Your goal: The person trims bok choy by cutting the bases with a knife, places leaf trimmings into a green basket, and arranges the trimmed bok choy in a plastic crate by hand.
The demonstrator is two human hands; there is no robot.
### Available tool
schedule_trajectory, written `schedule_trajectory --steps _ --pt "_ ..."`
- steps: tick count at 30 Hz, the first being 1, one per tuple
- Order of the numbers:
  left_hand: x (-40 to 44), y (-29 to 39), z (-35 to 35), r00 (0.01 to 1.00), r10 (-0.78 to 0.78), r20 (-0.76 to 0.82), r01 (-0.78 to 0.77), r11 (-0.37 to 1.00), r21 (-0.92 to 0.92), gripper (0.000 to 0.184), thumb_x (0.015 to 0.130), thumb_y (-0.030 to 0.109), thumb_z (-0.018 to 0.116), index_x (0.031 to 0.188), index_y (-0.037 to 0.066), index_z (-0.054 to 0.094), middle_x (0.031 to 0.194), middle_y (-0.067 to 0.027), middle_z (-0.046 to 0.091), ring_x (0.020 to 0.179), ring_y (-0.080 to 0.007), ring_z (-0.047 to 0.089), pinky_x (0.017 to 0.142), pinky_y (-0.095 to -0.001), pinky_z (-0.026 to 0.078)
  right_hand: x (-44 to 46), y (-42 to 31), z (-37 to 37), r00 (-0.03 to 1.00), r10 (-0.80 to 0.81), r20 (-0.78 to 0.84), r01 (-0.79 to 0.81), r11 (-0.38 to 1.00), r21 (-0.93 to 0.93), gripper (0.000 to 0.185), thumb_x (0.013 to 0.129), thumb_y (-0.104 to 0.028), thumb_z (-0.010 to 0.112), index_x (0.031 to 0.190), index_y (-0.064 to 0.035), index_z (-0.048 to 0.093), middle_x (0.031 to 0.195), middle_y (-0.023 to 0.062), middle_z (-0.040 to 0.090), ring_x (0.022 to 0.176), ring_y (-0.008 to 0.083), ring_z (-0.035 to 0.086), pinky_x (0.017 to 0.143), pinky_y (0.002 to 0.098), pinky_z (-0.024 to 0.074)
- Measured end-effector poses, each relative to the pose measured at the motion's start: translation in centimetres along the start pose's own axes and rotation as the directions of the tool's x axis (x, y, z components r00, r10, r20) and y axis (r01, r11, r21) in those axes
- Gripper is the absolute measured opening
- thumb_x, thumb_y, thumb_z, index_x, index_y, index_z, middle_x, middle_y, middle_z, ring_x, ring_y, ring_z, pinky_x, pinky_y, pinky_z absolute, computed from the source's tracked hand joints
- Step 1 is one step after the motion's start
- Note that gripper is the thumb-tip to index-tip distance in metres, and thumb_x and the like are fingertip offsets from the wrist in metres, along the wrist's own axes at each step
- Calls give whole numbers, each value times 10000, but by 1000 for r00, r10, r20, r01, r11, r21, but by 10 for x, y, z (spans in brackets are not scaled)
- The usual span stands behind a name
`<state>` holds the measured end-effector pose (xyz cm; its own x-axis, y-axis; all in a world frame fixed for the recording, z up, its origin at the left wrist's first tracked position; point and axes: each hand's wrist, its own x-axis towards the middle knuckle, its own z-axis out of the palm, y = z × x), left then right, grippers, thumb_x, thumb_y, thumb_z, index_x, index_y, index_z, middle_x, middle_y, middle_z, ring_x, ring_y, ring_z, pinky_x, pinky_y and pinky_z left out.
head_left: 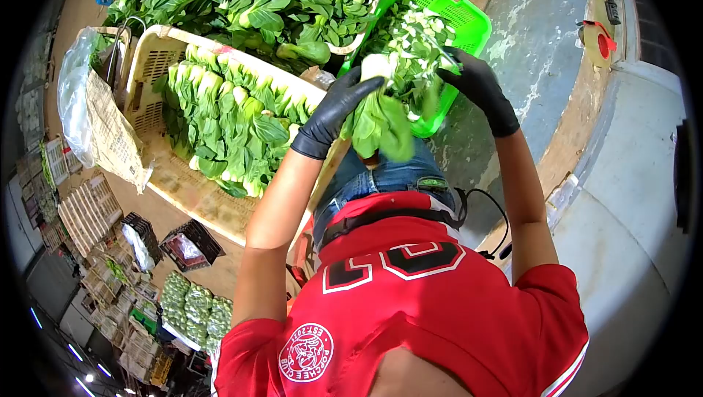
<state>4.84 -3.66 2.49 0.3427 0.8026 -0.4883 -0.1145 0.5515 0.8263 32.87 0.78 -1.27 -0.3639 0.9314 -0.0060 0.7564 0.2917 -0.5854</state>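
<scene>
My left hand point(338, 110), in a black glove, is closed around a head of bok choy point(384, 127). Its pale base points up and away from me, and its leaves hang toward my lap, slightly blurred. My right hand point(477, 88), also gloved in black, is curled at the right side of the green basket point(472, 20). A thin, shiny edge shows by its fingers, but I cannot make out what it is. Cut leaves and pale stem pieces point(419, 38) fill the basket beyond the held bok choy.
Left of me, a cream plastic crate point(192, 190) holds bok choy in rows. A large heap of loose bok choy point(263, 5) lies behind it. A plastic-lined sack point(110, 115) stands at the crate's far left. Dark crates point(192, 245) sit on the floor further left.
</scene>
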Motion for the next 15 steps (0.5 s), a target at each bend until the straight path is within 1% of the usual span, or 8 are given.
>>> schedule_trajectory --steps 3,4,5,6,7,9,13,15 --pt "9 -1 11 984 -57 -166 12 966 -259 431 861 293 572 1179 5 524 1094 -75 588 968 -157 562 856 -287 438 -16 -35 -20 983 184 -16 -176 959 220 146 810 -107 623 935 -36 645 880 108 670 793 136 638 672 274 487" --pt "19 -16 10 973 31 -231 -94 958 -270 383 873 276 553 1152 14 533 1056 -78 595 947 -168 572 827 -296 455 -18 -62 -24 969 245 30 -228 846 482 146 817 -94 618 944 -28 644 806 88 674 749 145 641 659 270 488" --pt "31 -29 2 971 -83 -223 -12 919 -395 368 847 208 591 1133 -4 498 1025 -87 587 890 -168 571 781 -298 466 -24 -87 -25 975 222 14 -210 895 393 121 834 -76 596 926 -10 640 777 80 671 725 151 645 656 271 490" --pt "31 -31 7 951 -61 -303 -73 909 -410 336 859 201 573 1129 15 497 1029 -91 583 911 -190 576 771 -315 484 -28 -110 -24 985 165 52 -168 851 497 122 822 -69 608 917 4 632 778 82 665 709 145 633 643 280 488" --pt "33 -32 12 923 -36 -382 -138 897 -419 305 871 194 555 1124 34 496 1032 -96 580 932 -211 582 761 -332 501 -29 -123 -21 998 -45 49 25 933 359 150 794 -63 637 921 14 619 801 105 652 702 167 627 641 299 490" --pt "36 -29 16 908 -19 -420 -221 827 -517 396 817 154 623 1137 0 448 1024 -110 561 870 -198 577 746 -320 488 -33 -139 -6 997 -64 -54 79 932 355 243 738 -76 683 930 34 581 831 152 621 735 240 629 653 313 493" --pt "37 -28 20 895 -78 -440 -247 734 -632 379 817 145 630 1118 5 447 1002 -119 561 845 -212 583 690 -340 509 -28 -139 24 999 43 13 -45 960 275 313 734 -85 677 986 34 533 794 166 591 684 270 602 608 327 480" --pt "35 -30 23 882 38 -470 -330 762 -557 376 820 129 627 1125 6 446 1020 -115 558 827 -209 583 688 -333 509 -31 -138 35 998 61 -3 -58 961 270 324 734 -89 675 995 28 523 788 167 584 675 277 597 600 337 475"
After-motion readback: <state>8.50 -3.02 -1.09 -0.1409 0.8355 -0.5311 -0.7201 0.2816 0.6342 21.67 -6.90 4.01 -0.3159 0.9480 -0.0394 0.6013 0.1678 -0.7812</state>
